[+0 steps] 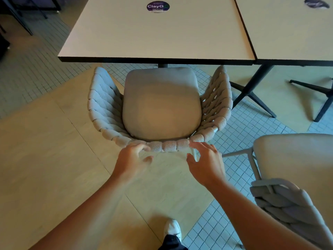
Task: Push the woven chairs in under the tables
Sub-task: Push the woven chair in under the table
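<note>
A grey woven chair [100,107] with a beige seat cushion [161,103] faces a cream square table [155,33], its front edge just at the table's near edge. My left hand [130,162] touches the woven backrest rim with its fingertips, fingers loosely bent and thumb apart below the rim. My right hand [205,162] hovers at the rim's right part with fingers spread and relaxed, gripping nothing. A second woven chair [288,201] stands at the lower right, away from its table [292,29].
Black table legs [252,91] spread over the small-tiled floor right of the chair. More dark furniture legs [19,18] stand at the far left. My shoe [172,229] is on the floor behind the chair.
</note>
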Motion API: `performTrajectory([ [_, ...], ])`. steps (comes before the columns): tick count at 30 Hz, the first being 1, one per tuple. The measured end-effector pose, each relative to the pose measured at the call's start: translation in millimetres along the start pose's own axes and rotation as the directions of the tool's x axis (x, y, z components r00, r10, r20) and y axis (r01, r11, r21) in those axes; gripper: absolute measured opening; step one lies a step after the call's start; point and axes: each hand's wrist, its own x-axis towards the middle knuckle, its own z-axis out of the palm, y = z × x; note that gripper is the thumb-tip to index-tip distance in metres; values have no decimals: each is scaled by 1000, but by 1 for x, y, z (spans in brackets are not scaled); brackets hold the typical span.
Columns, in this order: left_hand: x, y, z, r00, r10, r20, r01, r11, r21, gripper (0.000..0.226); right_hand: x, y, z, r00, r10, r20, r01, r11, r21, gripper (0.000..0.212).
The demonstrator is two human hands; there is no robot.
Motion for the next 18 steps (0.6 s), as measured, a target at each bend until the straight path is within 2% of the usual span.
performTrajectory([
  [3,-35,11,-1,994,-70,78,71,997,-9,23,-35,9,-8,987,129,91,-131,991,18,32],
  [7,-94,19,5,987,-45,155,52,998,-41,20,-99,26,-22,947,256,195,-265,964,18,32],
  [11,-153,29,21,977,7,213,7,998,-62,16,-166,44,-41,929,306,209,-314,949,9,32],
  [15,-204,41,43,962,41,271,-16,995,-94,12,-232,65,-71,918,357,174,-367,929,34,32],
  [18,-239,57,58,943,79,323,-52,994,-92,10,-274,81,-97,917,368,153,-372,928,-8,33],
])
